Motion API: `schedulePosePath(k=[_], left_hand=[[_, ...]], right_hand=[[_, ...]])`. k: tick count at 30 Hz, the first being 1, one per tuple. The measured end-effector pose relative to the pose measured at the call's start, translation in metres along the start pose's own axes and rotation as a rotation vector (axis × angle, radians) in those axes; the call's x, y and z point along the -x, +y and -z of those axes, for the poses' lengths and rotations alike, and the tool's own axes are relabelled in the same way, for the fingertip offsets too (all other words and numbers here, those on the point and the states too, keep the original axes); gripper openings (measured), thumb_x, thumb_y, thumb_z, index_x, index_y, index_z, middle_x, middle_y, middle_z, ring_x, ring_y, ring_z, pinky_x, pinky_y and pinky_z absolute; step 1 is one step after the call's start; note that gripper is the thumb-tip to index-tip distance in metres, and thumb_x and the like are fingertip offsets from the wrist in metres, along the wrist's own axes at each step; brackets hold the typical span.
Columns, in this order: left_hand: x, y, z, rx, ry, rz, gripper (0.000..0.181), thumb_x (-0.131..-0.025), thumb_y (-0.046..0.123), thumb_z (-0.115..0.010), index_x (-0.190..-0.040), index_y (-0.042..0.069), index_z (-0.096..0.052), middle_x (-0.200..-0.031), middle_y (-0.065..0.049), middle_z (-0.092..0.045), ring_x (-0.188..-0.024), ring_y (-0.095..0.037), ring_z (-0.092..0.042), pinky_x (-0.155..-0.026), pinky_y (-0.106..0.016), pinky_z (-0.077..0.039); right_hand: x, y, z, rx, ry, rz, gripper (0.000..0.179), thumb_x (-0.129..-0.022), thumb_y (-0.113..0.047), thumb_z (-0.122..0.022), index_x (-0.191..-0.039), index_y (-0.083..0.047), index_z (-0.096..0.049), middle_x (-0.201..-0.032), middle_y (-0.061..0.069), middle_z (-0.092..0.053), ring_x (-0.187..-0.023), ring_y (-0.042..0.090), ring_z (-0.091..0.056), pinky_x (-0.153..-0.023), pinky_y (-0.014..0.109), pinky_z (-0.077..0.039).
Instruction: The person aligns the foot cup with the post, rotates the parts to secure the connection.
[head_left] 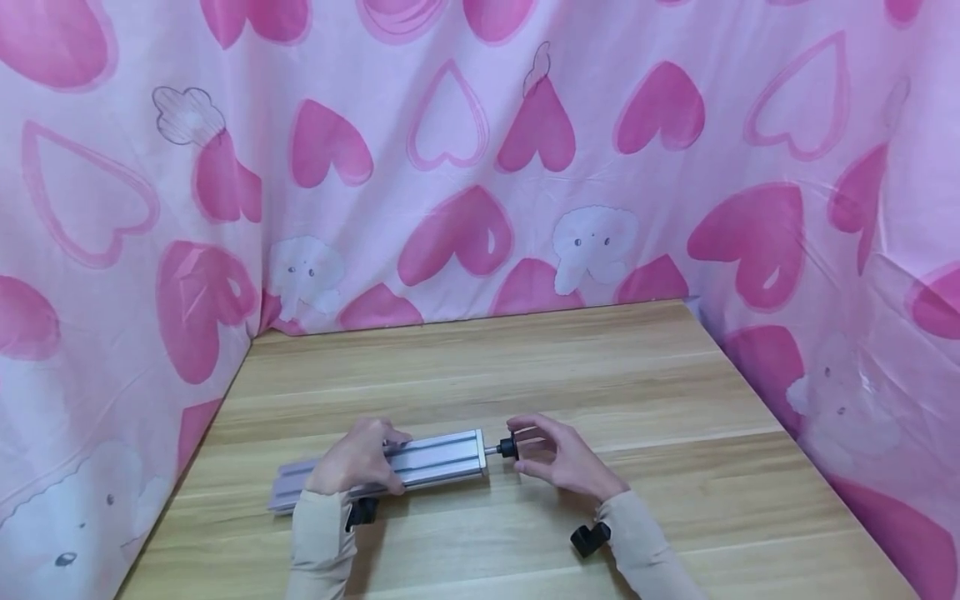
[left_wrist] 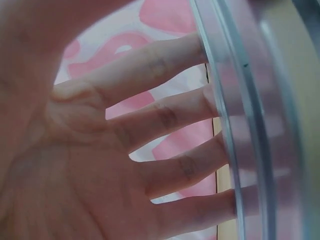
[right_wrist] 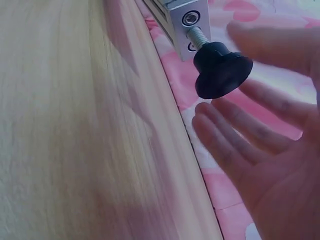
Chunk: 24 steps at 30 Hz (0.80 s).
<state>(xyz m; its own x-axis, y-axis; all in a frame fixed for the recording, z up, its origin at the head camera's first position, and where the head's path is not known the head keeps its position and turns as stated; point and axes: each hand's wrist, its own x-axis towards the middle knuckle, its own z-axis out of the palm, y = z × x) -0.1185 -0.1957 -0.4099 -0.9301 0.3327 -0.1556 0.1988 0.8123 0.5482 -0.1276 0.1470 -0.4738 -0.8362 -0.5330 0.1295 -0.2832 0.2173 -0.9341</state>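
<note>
A silver aluminium profile (head_left: 438, 460) with long grooves is held a little above the wooden table. My left hand (head_left: 360, 458) grips it from above near its middle, thumb on the near side; in the left wrist view the fingertips press along its edge (left_wrist: 235, 100). From the profile's right end plate (right_wrist: 176, 30) sticks out a threaded stud carrying a black levelling foot (right_wrist: 220, 72), its flat disc facing outward. Around that foot my right hand (head_left: 558, 454) is spread with fingers loosely bent; in the right wrist view they surround the disc without a visible pinch.
The wood-grain table (head_left: 600, 367) spreads under both hands. Pink heart-patterned cloth (head_left: 465, 167) hangs along its back and sides. A black wrist mount (head_left: 590, 540) sits at the right wrist, another (head_left: 362, 512) at the left.
</note>
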Motion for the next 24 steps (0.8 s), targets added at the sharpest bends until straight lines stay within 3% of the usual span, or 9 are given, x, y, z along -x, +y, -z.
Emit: schedulePosePath(k=[5,12,19,24], left_hand=[[0.0013,-0.0005,-0.0005,-0.003,-0.010,0.005,0.073,-0.046,0.009,-0.095,-0.116,0.002,-0.075,-0.111,-0.016,-0.070,-0.094,-0.022,-0.062,-0.085,-0.042,-0.056],[0.0014,-0.0030,-0.0008,-0.003,-0.009,-0.011,0.072,-0.048,0.008,-0.094,-0.117,0.001,-0.074,-0.111,-0.016,-0.070,-0.095,-0.022,-0.062,-0.085,-0.041,-0.055],[-0.0015,-0.0032,-0.0021,0.029,-0.030,0.026,0.071,-0.050,0.006,-0.093,-0.118,0.002,-0.074,-0.117,-0.017,-0.070,-0.100,-0.024,-0.063,-0.090,-0.044,-0.055],[-0.0040,-0.0045,-0.0017,0.024,-0.035,0.036,0.072,-0.050,0.006,-0.094,-0.118,0.002,-0.074,-0.117,-0.017,-0.070,-0.100,-0.024,-0.063,-0.090,-0.045,-0.055]], right_hand=[[-0.0023,0.0048,-0.0017,-0.018,0.001,0.032,0.047,-0.086,0.000,-0.075,-0.129,0.008,-0.059,-0.127,0.026,-0.064,-0.111,0.030,-0.069,-0.098,0.033,-0.055],[-0.0045,0.0026,-0.0042,0.067,0.044,-0.086,0.039,-0.097,-0.027,-0.067,-0.126,-0.001,-0.065,-0.109,0.007,-0.074,-0.093,0.013,-0.071,-0.085,0.025,-0.057],[-0.0086,0.0054,-0.0062,0.023,0.001,-0.186,0.035,-0.104,-0.031,-0.055,-0.119,-0.002,-0.067,-0.088,0.014,-0.075,-0.076,0.028,-0.073,-0.070,0.035,-0.061],[-0.0098,0.0061,-0.0061,-0.014,-0.027,-0.197,0.037,-0.107,-0.032,-0.048,-0.121,-0.002,-0.065,-0.091,0.018,-0.073,-0.076,0.029,-0.072,-0.069,0.038,-0.062]])
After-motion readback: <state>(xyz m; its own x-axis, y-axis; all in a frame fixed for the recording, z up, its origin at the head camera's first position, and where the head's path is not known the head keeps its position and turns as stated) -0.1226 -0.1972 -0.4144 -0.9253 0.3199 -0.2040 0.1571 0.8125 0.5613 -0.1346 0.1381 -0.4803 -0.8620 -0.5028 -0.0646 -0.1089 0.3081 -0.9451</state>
